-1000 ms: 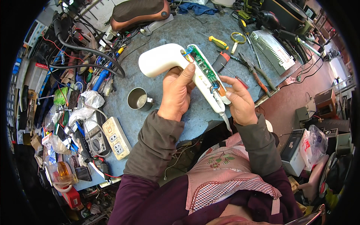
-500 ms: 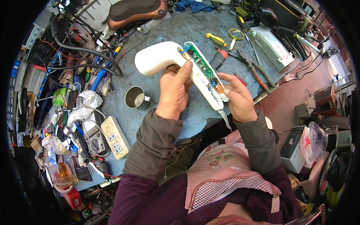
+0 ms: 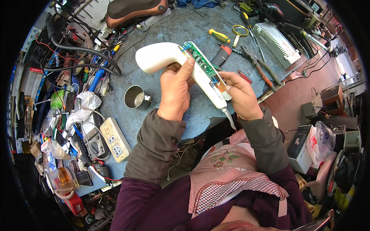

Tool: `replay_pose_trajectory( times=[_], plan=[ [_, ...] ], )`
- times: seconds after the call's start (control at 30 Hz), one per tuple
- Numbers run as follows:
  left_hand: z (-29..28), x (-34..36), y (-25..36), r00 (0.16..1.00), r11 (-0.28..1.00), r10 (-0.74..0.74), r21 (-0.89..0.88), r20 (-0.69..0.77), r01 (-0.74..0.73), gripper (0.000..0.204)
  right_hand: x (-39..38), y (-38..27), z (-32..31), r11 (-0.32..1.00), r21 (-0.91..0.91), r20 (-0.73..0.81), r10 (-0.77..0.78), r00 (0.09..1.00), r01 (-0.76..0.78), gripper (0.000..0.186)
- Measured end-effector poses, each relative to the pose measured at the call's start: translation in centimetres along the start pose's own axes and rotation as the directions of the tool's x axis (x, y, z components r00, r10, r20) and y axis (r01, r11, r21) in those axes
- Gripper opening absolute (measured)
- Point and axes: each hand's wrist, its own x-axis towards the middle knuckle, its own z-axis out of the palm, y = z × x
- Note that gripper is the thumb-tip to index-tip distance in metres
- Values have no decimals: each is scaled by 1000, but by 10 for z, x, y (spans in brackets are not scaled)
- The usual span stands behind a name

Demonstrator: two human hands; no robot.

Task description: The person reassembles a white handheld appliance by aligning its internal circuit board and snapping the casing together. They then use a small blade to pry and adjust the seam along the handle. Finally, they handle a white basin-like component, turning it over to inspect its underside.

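A white hand-held appliance [image 3: 160,56] with a thick bent head is held over the bench, its handle casing open. My left hand [image 3: 175,86] is closed round its neck, thumb on top. Along the handle's right side lies a green circuit board [image 3: 202,62], set in a white casing half, with blue wires at its upper end. My right hand [image 3: 242,94] pinches the lower end of this casing half, beside a brown part and short wires. A pale cord [image 3: 230,120] leaves the handle's bottom. What the fingers under the appliance do is hidden.
A metal mug [image 3: 135,97] stands left of my left hand, near a power strip [image 3: 115,139] and a multimeter [image 3: 95,143]. Beyond my right hand lie a yellow screwdriver [image 3: 219,35], a magnifying glass [image 3: 239,31], pliers [image 3: 262,71] and a slotted metal box [image 3: 276,44]. Tangled cables crowd the left.
The casing half with the board now sits closer against the white handle. My right fingers have shifted slightly at its lower end. The whole view has moved a little.
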Motion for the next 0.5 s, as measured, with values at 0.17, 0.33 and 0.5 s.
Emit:
replay_pose_trajectory(
  times=[0.17,0.33,0.5],
  plan=[
    [2,-1,1,1000,1000,21,4,12,-21,38,2,-7,1,991,117,-12,61,998,-59,48],
    [2,-1,2,1000,1000,16,8,4,-16,38,3,-12,4,985,162,-15,61,998,-58,51],
    [3,-2,2,1000,1000,16,-3,-7,-16,37,3,-12,4,988,149,-14,53,998,-51,53]
  ],
)
